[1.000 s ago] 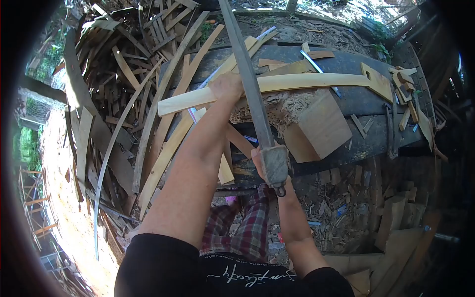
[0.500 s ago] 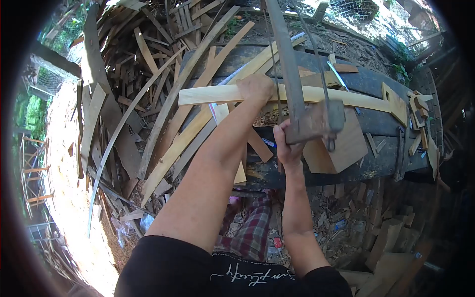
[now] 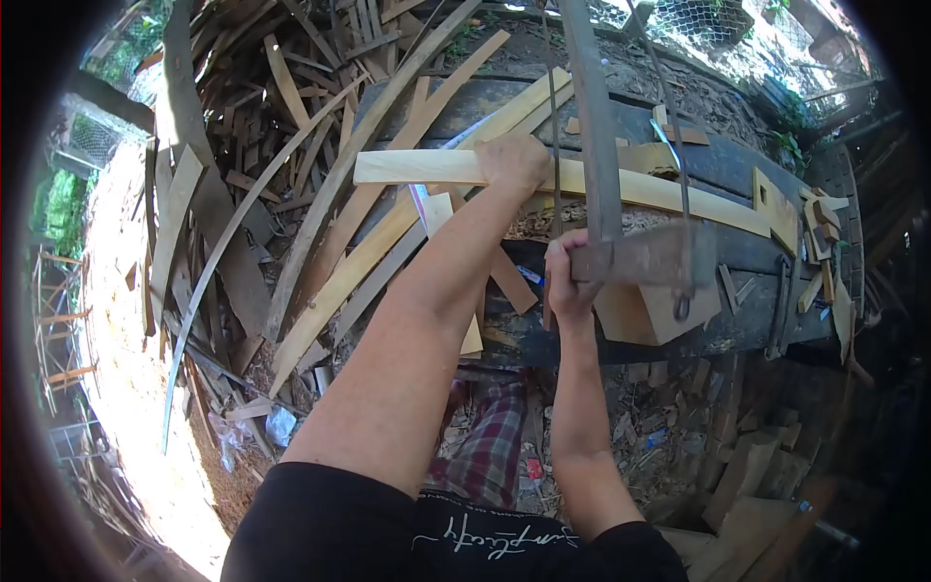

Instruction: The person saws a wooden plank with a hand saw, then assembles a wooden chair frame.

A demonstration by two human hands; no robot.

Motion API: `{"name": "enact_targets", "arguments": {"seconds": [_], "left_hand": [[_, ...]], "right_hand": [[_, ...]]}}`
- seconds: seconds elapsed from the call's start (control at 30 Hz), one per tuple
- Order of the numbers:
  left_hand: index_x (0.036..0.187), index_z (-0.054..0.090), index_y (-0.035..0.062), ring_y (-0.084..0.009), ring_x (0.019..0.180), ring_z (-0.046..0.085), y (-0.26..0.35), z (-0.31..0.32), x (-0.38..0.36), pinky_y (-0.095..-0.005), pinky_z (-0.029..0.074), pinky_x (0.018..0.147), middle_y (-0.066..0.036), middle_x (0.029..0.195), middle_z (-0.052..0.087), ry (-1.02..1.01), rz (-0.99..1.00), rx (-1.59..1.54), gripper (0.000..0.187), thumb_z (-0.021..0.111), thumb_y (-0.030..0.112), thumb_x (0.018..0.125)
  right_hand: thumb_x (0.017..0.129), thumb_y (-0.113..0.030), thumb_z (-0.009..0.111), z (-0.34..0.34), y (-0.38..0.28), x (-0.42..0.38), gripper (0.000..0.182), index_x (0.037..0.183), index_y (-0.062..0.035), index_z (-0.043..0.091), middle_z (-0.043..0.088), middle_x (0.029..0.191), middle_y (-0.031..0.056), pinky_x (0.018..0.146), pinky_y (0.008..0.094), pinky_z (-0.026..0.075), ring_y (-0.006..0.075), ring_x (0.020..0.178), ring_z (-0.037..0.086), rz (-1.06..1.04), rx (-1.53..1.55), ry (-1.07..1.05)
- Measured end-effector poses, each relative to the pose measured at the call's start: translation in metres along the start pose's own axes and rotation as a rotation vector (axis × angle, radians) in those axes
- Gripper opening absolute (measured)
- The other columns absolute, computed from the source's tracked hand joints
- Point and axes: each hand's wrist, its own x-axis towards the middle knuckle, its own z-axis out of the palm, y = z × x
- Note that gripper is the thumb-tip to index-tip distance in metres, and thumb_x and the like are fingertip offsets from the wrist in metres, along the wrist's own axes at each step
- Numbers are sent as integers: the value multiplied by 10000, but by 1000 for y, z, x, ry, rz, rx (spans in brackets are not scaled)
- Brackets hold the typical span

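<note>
Currently left hand presses down on curved plank at frame center-top, fingers clenched over it; right hand grips frame saw handle on the dark bench.

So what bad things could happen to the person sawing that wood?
The left hand presses down on the curved wooden strip right beside the frame saw that the right hand grips, so a slipping blade might cut the fingers. The strip rests on the dark workbench held only by hand, so it could shift or twist. Loose offcuts lie on the bench edge and could fall onto the legs.
</note>
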Motion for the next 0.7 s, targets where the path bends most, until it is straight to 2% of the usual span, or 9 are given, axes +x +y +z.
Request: {"name": "enact_targets", "arguments": {"seconds": [0.1, 0.13, 0.2, 0.27, 0.37, 0.47, 0.53, 0.63, 0.7], "left_hand": [[902, 741, 53, -335, 934, 675, 0, 4, 6, -449, 432, 874, -181, 950, 710, 61, -71, -45, 365, 426, 237, 873], [902, 741, 53, -335, 934, 675, 0, 6, 8, -449, 432, 874, -181, 950, 710, 53, -64, -55, 365, 426, 237, 873], [889, 739, 51, -336, 933, 675, 0, 8, 16, -457, 433, 870, -180, 934, 711, 82, -69, -56, 367, 425, 239, 874], [879, 739, 53, -336, 934, 675, 3, 5, 12, -462, 433, 866, -179, 929, 711, 57, -47, -52, 366, 424, 239, 874], [865, 740, 61, -337, 931, 675, -1, 9, 8, -467, 434, 860, -178, 923, 711, 75, -18, -33, 363, 423, 238, 872], [857, 739, 69, -338, 920, 675, -5, 13, -3, -468, 432, 853, -178, 919, 711, 61, 14, 0, 359, 423, 238, 872], [852, 739, 72, -339, 913, 676, -7, 7, 1, -469, 431, 849, -179, 916, 710, 72, 31, 33, 357, 424, 238, 874], [842, 738, 73, -339, 895, 677, -6, 13, 10, -470, 429, 841, -177, 909, 711, 92, 2, -18, 360, 422, 240, 879], [857, 755, 105, -255, 905, 679, -1, 13, 14, -438, 374, 890, -114, 914, 724, 98, -77, -19, 286, 485, 198, 848]], "right_hand": [[875, -14, 569, 0, -24, 14, 90, 837, -36, 490, 532, 696, 12, 535, 253, 418, 86, 587, 512, 96, 39, -109], [872, -1, 557, -3, -52, 0, 85, 857, -41, 483, 522, 689, 21, 543, 253, 422, 93, 581, 498, 135, 66, -62], [866, -1, 543, -25, -48, -54, 95, 847, -54, 467, 516, 672, 41, 539, 260, 429, 106, 560, 482, 64, 52, -82], [862, -13, 532, -35, -73, -79, 106, 835, -63, 443, 506, 648, 57, 531, 269, 435, 118, 544, 474, 87, 197, -90], [864, -17, 522, -29, -77, -70, 115, 817, -60, 426, 493, 631, 51, 524, 274, 435, 124, 536, 480, 92, 254, -31], [875, -11, 550, -9, -16, -11, 122, 824, -48, 446, 488, 612, 29, 503, 266, 425, 120, 518, 490, 69, 76, 42], [871, -6, 572, 2, 2, 30, 108, 846, -42, 473, 501, 620, 23, 497, 258, 415, 109, 521, 490, 54, 112, -3], [865, 2, 575, 1, -39, 25, 94, 858, -33, 488, 502, 625, 15, 495, 254, 406, 98, 518, 478, 67, 43, -85], [849, -1, 577, -11, -47, -25, 101, 856, -36, 483, 513, 649, 29, 525, 254, 413, 100, 561, 491, 125, 48, -63]]}}
